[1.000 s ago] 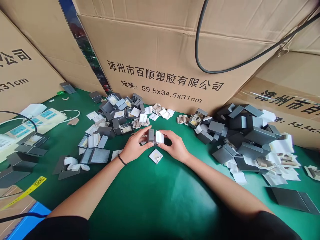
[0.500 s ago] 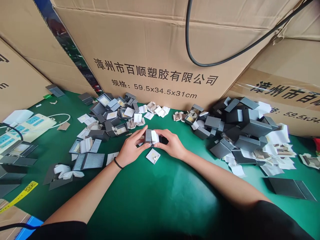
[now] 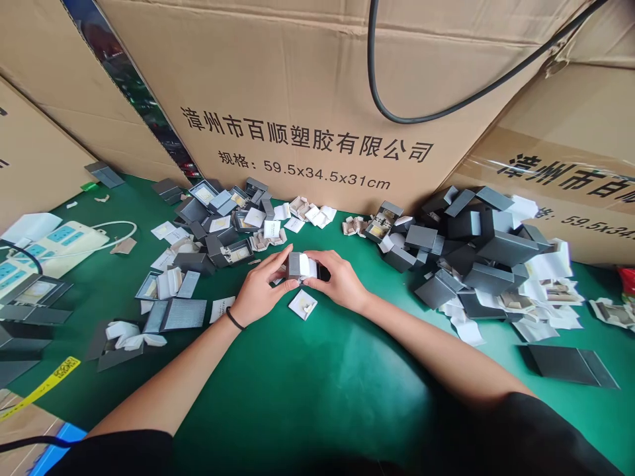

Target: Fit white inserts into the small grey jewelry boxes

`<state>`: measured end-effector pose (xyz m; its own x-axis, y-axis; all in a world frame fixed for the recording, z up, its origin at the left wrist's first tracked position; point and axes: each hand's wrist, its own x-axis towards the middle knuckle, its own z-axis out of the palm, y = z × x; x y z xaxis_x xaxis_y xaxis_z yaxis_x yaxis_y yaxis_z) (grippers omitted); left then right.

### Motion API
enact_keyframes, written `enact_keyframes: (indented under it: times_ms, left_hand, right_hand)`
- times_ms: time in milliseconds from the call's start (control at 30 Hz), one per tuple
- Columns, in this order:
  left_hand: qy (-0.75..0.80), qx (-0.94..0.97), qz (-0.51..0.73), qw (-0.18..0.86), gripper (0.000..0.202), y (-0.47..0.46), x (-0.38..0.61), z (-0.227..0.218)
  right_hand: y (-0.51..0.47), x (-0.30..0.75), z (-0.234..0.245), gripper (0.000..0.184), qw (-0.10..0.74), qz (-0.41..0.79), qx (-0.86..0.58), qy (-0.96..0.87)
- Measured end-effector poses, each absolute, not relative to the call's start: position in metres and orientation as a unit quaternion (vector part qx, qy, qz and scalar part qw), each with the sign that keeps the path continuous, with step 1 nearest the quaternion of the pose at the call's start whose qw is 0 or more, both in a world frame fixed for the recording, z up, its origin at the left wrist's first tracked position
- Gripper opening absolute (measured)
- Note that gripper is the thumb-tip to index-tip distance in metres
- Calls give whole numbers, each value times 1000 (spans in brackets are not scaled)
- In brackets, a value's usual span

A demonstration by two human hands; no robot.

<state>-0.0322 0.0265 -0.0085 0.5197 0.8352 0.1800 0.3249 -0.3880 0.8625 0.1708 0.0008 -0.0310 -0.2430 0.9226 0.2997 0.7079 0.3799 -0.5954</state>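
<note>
Hands drifted slightly up-table; left hand (image 3: pixel 258 291), right hand (image 3: pixel 337 284) both pinch small grey box (image 3: pixel 300 266), long axis left-right.

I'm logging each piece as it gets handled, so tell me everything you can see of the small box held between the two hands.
The small box is held just above the green table, pinched between the left hand and the right hand. It has a matte grey part on its left and a white part on its right, card-like in look. Fingertips hide its lower edges. Whether it is fully closed cannot be told. A white insert lies on the table just below it, apart.
</note>
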Motion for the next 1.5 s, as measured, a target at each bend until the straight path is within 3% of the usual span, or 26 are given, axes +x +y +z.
enact_keyframes:
  times_ms: [433,867,1267,1500]
  left_hand:
    - [364,742,318,465,72,34,-38,-18]
    - [379,700,336,505,76,35,-35,-9]
    - [375,718,344,475,72,37,-38,-13]
    - [347,754,295,473,68,39,-43,-13]
  right_hand:
    - [5,180,-28,67,271,166,-488,-813]
    - [-2,180,-26,59,147,-23,-479,-865]
    - [1,184,-32,47,195,-54,-415,-887]
    - [2,185,-26,46,191,11,-405,-894]
